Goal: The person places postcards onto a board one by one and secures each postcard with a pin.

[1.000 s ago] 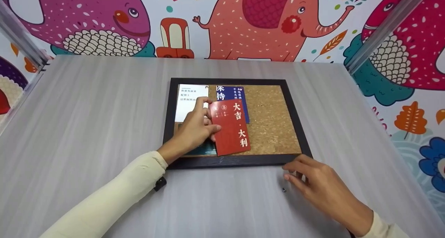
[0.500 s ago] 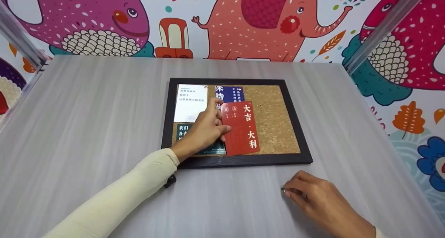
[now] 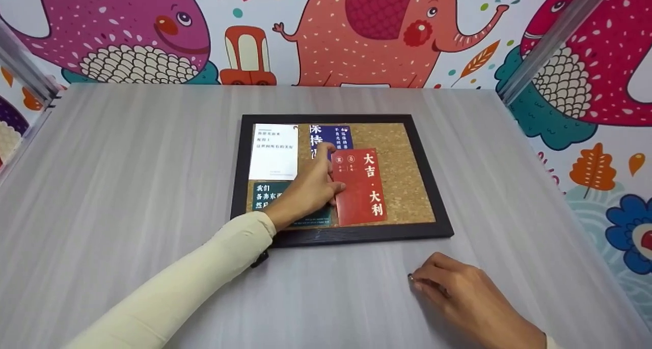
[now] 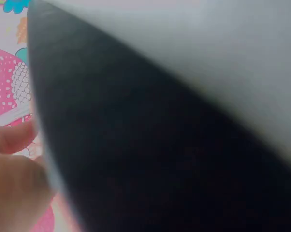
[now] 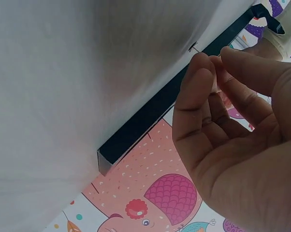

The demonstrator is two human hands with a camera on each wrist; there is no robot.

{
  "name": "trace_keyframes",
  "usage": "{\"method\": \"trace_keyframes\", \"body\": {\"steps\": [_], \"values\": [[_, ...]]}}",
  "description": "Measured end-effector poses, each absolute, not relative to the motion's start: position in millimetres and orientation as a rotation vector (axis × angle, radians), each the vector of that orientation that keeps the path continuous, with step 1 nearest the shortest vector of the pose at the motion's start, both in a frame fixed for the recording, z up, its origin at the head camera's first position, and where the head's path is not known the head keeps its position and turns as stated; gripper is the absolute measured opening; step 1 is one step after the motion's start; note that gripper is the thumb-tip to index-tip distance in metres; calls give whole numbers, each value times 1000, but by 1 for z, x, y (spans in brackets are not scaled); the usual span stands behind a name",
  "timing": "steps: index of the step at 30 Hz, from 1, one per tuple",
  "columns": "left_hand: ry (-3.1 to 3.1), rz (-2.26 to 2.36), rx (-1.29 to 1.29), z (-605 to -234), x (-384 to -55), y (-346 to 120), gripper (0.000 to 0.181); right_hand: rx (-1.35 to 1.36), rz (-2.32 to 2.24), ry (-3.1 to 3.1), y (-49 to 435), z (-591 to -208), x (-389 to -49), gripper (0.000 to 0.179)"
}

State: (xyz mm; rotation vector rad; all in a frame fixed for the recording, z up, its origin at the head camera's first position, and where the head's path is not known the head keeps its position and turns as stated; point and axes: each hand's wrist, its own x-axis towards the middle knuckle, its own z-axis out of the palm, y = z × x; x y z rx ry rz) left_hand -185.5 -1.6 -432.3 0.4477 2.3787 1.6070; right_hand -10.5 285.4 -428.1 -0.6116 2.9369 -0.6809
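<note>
In the head view, my left hand [image 3: 310, 183] holds a red card [image 3: 360, 186] with white characters by its left edge, over a cork board [image 3: 402, 181] in a black frame. A white card [image 3: 273, 153], a blue card [image 3: 331, 135] and a dark green card [image 3: 265, 196] lie on the cork, the last two partly hidden by that hand. On the table in front of the frame, my right hand [image 3: 463, 293] pinches a small metal thumbtack [image 3: 410, 276] at its fingertips. In the right wrist view, the tack's thin pin [image 5: 196, 50] points toward the fingertips.
The frame's black border [image 3: 356, 235] stands raised above the grey table [image 3: 153, 150]. Behind it rises a wall [image 3: 372, 58] with painted animals. Metal posts [image 3: 550, 48] stand at the table's back corners. A blurred dark edge fills most of the left wrist view.
My left hand has slid the red card to the right over the cork, uncovering more of the white and green cards. My right hand has come down from the frame corner onto the thumbtack.
</note>
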Motion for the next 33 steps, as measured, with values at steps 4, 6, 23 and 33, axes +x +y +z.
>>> {"method": "trace_keyframes", "body": {"steps": [4,6,23,33], "values": [[2517,1459,483,-432,-186,5,75,-589,-648,2940,283,-429,-11,21],[2576,1385,514,-431,-185,7,76,-582,-633,2943,283,-428,-11,21],[2704,981,613,-431,-200,36,69,-530,-602,2900,282,-429,-13,19],[2704,887,647,-430,-209,51,31,-485,-623,2886,284,-430,-15,15]]}}
